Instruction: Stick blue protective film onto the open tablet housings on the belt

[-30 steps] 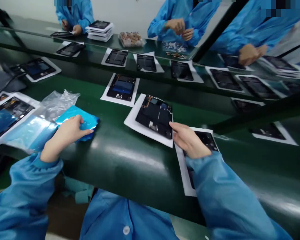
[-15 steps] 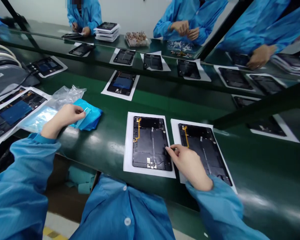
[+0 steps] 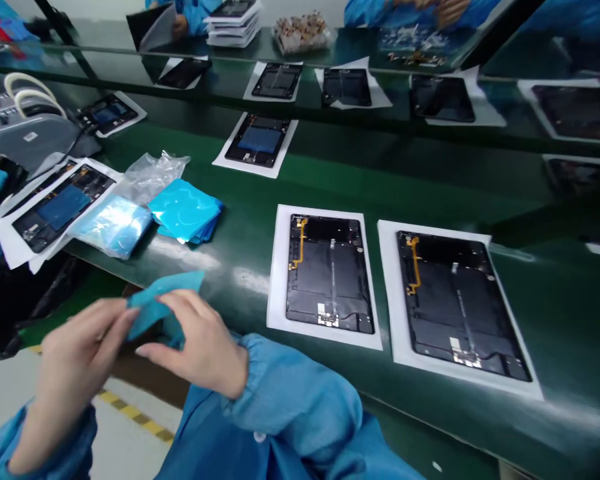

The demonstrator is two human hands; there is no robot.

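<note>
My left hand pinches one end of a thin blue film sheet off the front edge of the bench. Beside it, my right hand has its thumb and fingers apart. Its fingers overlap the sheet, and whether they touch it I cannot tell. Beyond the hands lies a stack of blue film sheets. Right of that, an opened tablet with an orange flex cable rests on white paper. A second opened tablet lies on its own paper farther right.
A clear bag of film and tablets with blue panels lie at left, near a grey machine. Another such tablet is farther back. Several tablets line a raised shelf. Co-workers sit behind it.
My left hand has lifted a blue sheet off the stack and brought it toward me. My right hand has left the tablets and come across to the sheet. The view has shifted.
</note>
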